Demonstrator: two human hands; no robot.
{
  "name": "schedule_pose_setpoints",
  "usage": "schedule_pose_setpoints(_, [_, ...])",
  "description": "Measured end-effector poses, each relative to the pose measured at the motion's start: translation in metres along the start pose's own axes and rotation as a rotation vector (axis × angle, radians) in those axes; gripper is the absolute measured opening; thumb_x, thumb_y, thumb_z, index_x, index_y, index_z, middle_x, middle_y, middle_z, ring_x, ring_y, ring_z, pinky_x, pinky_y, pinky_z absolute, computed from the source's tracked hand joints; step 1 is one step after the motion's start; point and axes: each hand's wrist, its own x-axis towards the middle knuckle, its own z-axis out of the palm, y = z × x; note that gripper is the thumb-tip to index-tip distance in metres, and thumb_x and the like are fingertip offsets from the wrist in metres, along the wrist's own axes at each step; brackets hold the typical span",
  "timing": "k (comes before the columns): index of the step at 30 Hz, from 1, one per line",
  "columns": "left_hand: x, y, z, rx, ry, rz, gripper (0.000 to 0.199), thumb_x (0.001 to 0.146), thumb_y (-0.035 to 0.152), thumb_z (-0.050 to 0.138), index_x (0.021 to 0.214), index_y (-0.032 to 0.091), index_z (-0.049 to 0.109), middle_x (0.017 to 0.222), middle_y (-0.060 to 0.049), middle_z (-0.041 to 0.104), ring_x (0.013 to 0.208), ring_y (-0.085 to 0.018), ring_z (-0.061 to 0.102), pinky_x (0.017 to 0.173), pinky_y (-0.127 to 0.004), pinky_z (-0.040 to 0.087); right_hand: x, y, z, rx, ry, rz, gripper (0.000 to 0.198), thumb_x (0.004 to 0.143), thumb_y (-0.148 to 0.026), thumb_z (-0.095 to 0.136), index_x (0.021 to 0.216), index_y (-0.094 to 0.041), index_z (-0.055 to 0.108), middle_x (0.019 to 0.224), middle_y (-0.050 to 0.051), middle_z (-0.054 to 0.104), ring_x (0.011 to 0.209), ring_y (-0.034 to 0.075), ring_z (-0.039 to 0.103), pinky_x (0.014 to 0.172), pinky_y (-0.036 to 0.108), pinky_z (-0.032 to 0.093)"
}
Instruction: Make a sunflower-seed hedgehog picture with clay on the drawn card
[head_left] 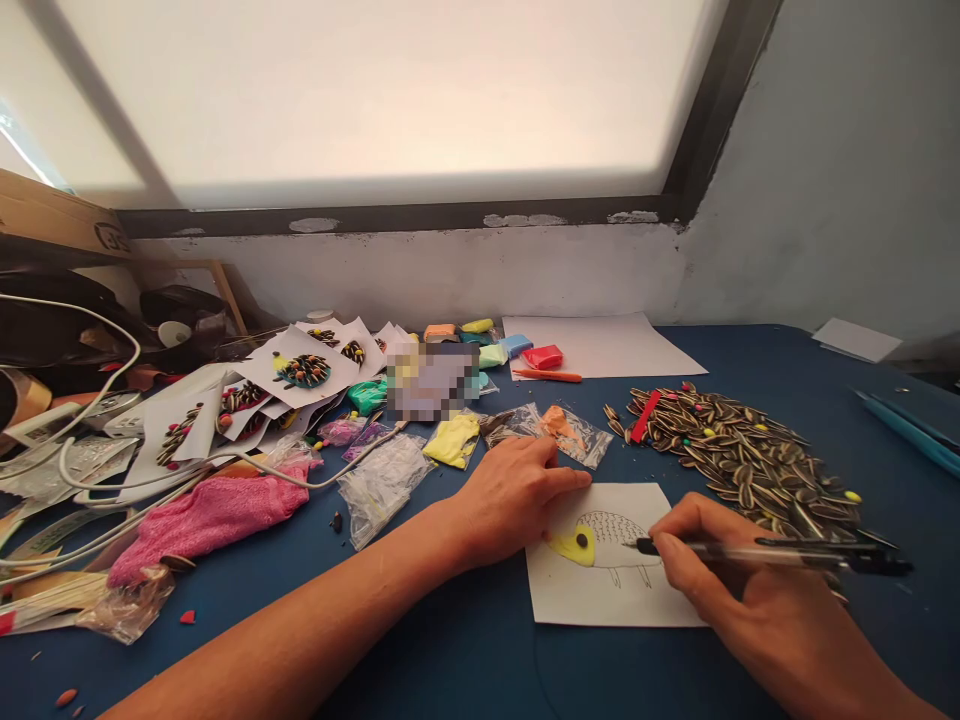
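A: Which things lie left of the drawing card?

B: Well to its left on the blue tabletop, a pink cloth; beyond it to the left, a pile of seed-decorated cards; closer to it, flattened yellow clay.

A: And the left hand?

B: The left hand rests on the card's far left corner, its grip loosely spread and pinching nothing visible. Just beyond the card lies orange clay.

A: What does the card itself bear?

B: At left, a yellow head with a dark eye; rightward, an outlined body filled with small scale-like marks, legs below.

A: The right hand?

B: Over the card's right side, the right hand pinches a pen; its tip apparently meets the body, though contact is hard to confirm. Beyond the card, rightward, spreads a seed heap.
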Motion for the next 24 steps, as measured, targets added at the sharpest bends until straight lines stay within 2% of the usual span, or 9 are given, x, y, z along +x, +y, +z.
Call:
schedule_pose_setpoints(6, [0.000,0.000,0.001,0.001,0.004,0.010,0.030,0.099,0.021,0.045,0.115,0.028,0.069,0.084,-0.004,0.056,0.073,-0.016,0.049,0.063,-0.028,0.033,-0.001,-0.003,0.009,0.023,-0.047,-0.022,0.023,0.090,-0.037,0.049,0.072,-0.026,0.058,0.058,-0.006,0.058,0.048,0.012,0.055,0.046,0.022,0.042])
schedule_pose_setpoints(16, [0.000,-0.001,0.001,0.026,-0.010,0.014,0.030,0.098,0.021,0.045,0.115,0.029,0.069,0.084,-0.004,0.055,0.073,-0.017,0.050,0.065,-0.028,0.035,-0.001,0.000,0.013,0.047,-0.111,0.001,0.028,0.093,-0.040,0.045,0.073,-0.026,0.060,0.061,-0.003,0.059,0.052,0.014,0.053,0.046,0.025,0.040])
schedule_pose_setpoints(24, [-0.001,0.000,0.000,0.025,-0.029,0.007,0.030,0.098,0.021,0.045,0.117,0.029,0.068,0.086,-0.004,0.055,0.075,-0.017,0.051,0.067,-0.029,0.037,-0.001,-0.001,0.011,0.070,-0.088,-0.013,0.026,0.092,-0.036,0.046,0.071,-0.026,0.057,0.059,-0.004,0.055,0.049,0.013,0.051,0.045,0.024,0.039])
